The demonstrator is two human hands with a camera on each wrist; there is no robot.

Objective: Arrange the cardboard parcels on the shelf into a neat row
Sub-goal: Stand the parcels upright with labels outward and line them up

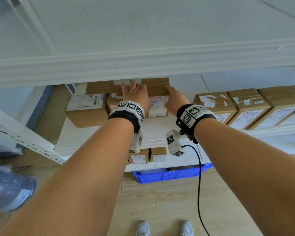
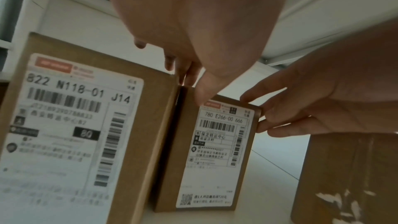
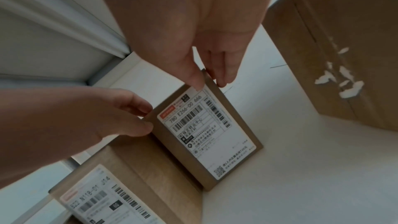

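Upright brown cardboard parcel with white shipping label [image 2: 215,152] pinched between left hand [image 1: 137,96] and right hand [image 1: 175,99], fingers curled on its top corners, on white metal shelf [image 1: 157,132], second labelled brown parcel [image 2: 75,134] touching its left.

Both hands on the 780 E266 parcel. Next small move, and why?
Probably slide the parcel right, toward the neat row. Left hand and right hand grip its top corners, and bare shelf separates it from the row's nearest box.
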